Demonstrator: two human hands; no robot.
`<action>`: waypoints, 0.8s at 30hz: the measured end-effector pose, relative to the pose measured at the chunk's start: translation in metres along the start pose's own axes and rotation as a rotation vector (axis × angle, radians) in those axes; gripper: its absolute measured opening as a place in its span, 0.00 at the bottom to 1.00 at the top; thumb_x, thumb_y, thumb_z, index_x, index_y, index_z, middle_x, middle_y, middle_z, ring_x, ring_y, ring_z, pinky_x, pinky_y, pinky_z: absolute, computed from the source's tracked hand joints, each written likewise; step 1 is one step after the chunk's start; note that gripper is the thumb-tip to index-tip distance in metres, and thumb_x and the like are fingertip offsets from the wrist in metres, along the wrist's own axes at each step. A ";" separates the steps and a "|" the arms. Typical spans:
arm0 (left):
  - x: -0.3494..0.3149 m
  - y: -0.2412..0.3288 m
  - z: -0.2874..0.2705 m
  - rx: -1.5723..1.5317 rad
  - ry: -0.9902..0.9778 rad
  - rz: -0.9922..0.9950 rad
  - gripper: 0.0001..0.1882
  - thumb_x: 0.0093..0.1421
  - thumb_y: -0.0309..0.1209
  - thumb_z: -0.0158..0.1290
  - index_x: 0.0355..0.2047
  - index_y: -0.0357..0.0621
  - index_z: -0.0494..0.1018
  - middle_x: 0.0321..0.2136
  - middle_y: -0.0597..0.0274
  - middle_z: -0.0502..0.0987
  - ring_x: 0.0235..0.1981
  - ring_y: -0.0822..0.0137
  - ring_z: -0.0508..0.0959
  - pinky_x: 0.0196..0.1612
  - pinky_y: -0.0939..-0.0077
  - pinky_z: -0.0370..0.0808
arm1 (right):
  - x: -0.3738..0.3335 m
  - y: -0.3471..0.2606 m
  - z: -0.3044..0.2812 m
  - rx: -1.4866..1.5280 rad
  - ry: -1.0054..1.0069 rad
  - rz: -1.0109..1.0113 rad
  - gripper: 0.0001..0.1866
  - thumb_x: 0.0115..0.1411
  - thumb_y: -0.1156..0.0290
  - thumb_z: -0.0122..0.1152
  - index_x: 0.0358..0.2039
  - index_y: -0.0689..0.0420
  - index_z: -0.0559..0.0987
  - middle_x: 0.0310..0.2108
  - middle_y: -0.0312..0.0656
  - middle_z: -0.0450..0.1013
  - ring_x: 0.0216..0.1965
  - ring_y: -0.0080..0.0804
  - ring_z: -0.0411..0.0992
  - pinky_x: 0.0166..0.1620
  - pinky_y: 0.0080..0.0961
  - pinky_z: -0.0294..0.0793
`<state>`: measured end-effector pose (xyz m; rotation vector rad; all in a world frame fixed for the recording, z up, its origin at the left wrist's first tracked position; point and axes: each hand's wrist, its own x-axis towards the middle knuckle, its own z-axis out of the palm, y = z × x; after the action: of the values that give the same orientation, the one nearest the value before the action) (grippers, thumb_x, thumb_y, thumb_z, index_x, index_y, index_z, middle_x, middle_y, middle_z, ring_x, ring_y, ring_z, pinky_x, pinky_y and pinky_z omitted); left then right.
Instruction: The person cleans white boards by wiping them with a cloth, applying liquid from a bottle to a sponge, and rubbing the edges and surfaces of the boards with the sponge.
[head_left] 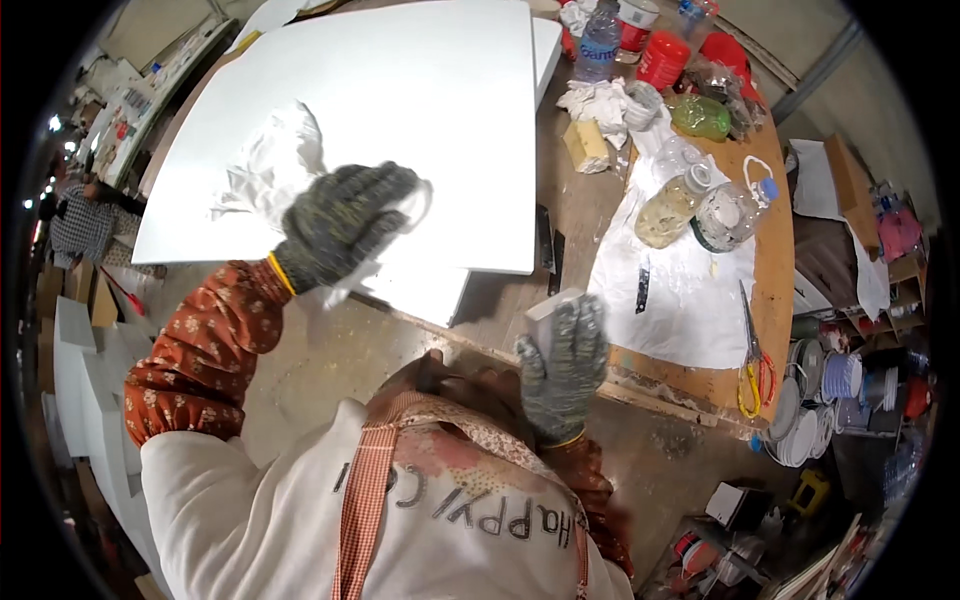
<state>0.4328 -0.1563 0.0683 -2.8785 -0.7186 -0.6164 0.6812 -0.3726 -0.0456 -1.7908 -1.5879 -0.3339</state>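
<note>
My left hand (345,222), in a dark grey-green knit glove with a yellow cuff edge, is closed on a crumpled white cloth (270,165) over a large white panel (430,90). Folds of the cloth spread left of the hand, and white edges show at the fingertips and below the palm. My right hand (565,370), gloved alike, is by the table's front edge. It grips a pale flat block (552,303), mostly hidden behind the fingers.
Right of the panel, a white sheet (620,310) holds two clear bottles (668,208). Yellow-handled scissors (750,375) lie at the table's right edge. A yellow sponge-like block (586,147), a water bottle (598,45) and a red tub (662,60) stand farther back. Stacked buckets (800,435) crowd the floor.
</note>
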 end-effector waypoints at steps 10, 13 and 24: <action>-0.050 -0.005 -0.035 0.098 -0.041 -0.191 0.23 0.60 0.32 0.52 0.56 0.41 0.68 0.52 0.50 0.73 0.50 0.50 0.73 0.52 0.59 0.70 | 0.123 0.008 -0.031 -0.124 -0.295 -0.608 0.29 0.57 0.52 0.59 0.56 0.49 0.69 0.59 0.47 0.62 0.57 0.45 0.63 0.56 0.49 0.64; -0.053 -0.003 -0.038 0.076 0.029 -0.195 0.23 0.60 0.31 0.52 0.56 0.41 0.68 0.52 0.51 0.73 0.48 0.50 0.74 0.51 0.58 0.70 | 0.150 -0.030 -0.028 0.041 -0.232 -0.761 0.22 0.59 0.54 0.56 0.52 0.50 0.73 0.53 0.45 0.71 0.54 0.38 0.68 0.53 0.41 0.69; -0.062 -0.006 -0.035 0.101 0.067 -0.227 0.22 0.61 0.37 0.51 0.56 0.50 0.69 0.53 0.55 0.73 0.47 0.51 0.75 0.49 0.58 0.71 | 0.175 -0.035 -0.012 0.023 -0.384 -0.976 0.23 0.60 0.53 0.57 0.52 0.50 0.73 0.56 0.48 0.68 0.53 0.40 0.70 0.54 0.46 0.69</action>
<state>0.3674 -0.1845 0.0743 -2.6925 -1.0434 -0.6769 0.6881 -0.2478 0.0828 -0.9623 -2.6584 -0.4133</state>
